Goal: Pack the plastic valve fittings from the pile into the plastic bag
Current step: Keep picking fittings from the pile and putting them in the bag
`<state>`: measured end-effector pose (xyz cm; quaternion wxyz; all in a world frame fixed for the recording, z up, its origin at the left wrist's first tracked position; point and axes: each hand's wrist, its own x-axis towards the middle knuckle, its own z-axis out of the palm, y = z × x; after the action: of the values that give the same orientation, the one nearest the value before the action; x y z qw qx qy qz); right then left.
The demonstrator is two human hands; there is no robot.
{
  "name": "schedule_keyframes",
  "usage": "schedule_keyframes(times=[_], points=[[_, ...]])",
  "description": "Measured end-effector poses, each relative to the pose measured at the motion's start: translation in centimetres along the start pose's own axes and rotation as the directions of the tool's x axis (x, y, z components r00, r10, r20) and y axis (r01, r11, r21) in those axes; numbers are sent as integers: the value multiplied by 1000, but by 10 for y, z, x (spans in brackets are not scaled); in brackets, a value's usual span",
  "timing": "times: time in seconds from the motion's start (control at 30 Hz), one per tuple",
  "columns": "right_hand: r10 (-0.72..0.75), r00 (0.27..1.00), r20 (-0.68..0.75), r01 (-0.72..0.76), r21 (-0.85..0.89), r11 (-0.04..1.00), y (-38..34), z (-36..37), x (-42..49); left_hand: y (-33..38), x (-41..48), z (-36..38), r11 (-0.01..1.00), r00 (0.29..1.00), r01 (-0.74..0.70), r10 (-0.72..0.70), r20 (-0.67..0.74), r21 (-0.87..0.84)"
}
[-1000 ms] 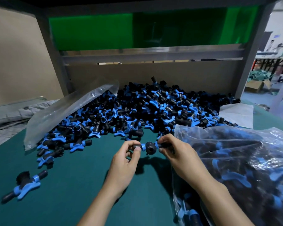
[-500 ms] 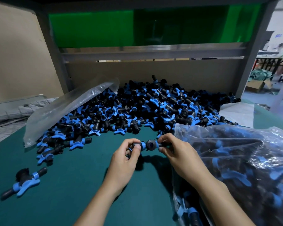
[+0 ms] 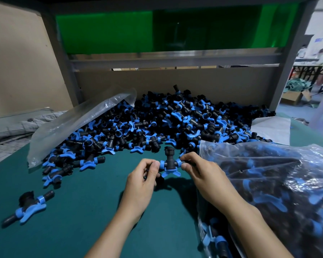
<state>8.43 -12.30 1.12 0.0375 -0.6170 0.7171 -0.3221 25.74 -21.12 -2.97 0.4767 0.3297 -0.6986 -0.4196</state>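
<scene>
A black and blue valve fitting (image 3: 169,163) is held just above the green table. My left hand (image 3: 141,180) pinches its left end and my right hand (image 3: 203,175) pinches its right end. Its black socket points up and its blue wing handle points down toward me. Behind it lies a big pile of the same fittings (image 3: 166,123). A clear plastic bag (image 3: 268,183) holding several fittings lies on the right, touching my right wrist.
A single fitting (image 3: 29,206) lies apart at the front left. An empty clear bag (image 3: 78,123) leans on the pile's left side. White sheet (image 3: 270,129) at the right rear. Cardboard walls and a grey frame post (image 3: 285,71) close the back.
The fitting in my hands has been turned: its round socket faced me before, now it points up with the blue wing handle down. Both hands kept their hold.
</scene>
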Motion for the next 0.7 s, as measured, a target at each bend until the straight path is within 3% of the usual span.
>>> schedule_keyframes(times=[0.13,0.33,0.7], points=[[12,1000,27,-12,-7,1000,-1,0,1,14,-7,10,994,990,-108,111,-90,31],[-18,997,74,12,74,997,-3,-1,-2,31,-22,27,880,904,-414,428,-9,234],[-32,991,129,3,223,975,2,4,1,31,-23,29,874,896,-426,443,-24,234]])
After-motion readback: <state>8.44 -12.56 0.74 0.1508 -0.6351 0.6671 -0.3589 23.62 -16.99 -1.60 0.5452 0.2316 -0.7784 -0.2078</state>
